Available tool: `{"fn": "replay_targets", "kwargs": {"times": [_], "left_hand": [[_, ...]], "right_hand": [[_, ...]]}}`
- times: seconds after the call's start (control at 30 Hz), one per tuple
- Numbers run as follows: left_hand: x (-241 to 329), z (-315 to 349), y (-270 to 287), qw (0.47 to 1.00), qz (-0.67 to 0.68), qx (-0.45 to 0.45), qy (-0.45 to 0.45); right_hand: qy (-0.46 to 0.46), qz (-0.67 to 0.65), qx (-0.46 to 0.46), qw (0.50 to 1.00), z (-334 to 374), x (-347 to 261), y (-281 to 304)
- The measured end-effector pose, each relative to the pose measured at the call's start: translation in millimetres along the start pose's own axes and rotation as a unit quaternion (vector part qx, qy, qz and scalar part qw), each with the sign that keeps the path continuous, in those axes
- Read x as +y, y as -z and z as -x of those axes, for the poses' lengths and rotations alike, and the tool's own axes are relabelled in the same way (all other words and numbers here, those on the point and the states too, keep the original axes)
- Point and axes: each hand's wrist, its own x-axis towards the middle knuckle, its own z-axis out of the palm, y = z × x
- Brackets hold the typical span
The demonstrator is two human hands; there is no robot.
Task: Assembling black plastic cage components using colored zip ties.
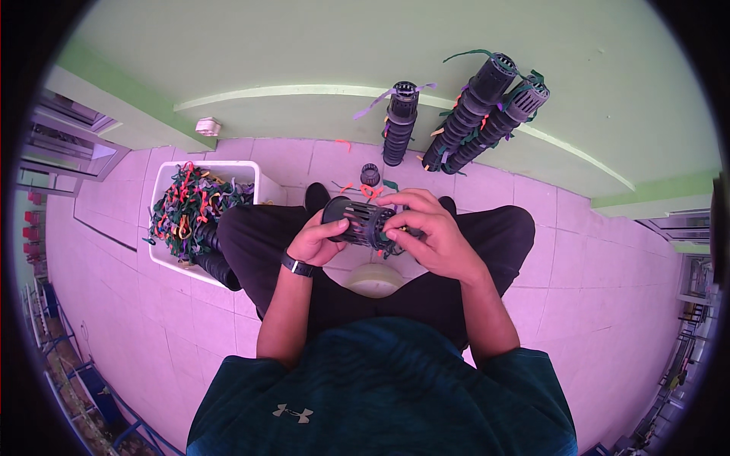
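Between my knees I hold a black slotted net cup on its side, wide rim to the left. My left hand is wrapped round its rim end, thumb on the slats. At the narrow end, the fingers of my right hand are pinched together against the cup; what they hold is hidden. Dark green strip ends show under those fingers. Orange cloth strips lie just beyond the cup. A small black net cup stands on the floor farther ahead.
A white tub at my left holds a heap of coloured strips and stacked black cups. Tall stacks of net cups stand by the green wall. A pale round object sits between my thighs.
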Motion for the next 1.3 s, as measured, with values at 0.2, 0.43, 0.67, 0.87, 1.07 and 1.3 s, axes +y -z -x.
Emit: {"fn": "replay_targets", "kwargs": {"times": [0.2,0.43,0.67,0.87,1.07,1.3], "left_hand": [[-11,-5,-5,0.995,-0.071,0.070,0.016],[-14,-3,5,0.997,0.005,0.078,-0.001],[-17,-3,9,0.997,0.031,0.067,-0.010],[-16,-3,4,0.998,0.014,0.050,-0.023],[-7,-3,-9,0.997,0.015,0.065,-0.038],[-9,-4,-13,0.995,-0.029,0.069,-0.067]], "right_hand": [[-0.040,-0.298,0.044,0.953,1,7,-14],[-0.110,-0.496,0.104,0.855,7,21,-11],[-0.159,-0.385,0.116,0.902,14,18,-16],[-0.207,-0.320,0.110,0.918,12,18,-37],[-0.104,-0.015,0.233,0.967,7,2,-51],[-0.144,-0.055,0.243,0.958,6,8,-71]]}}
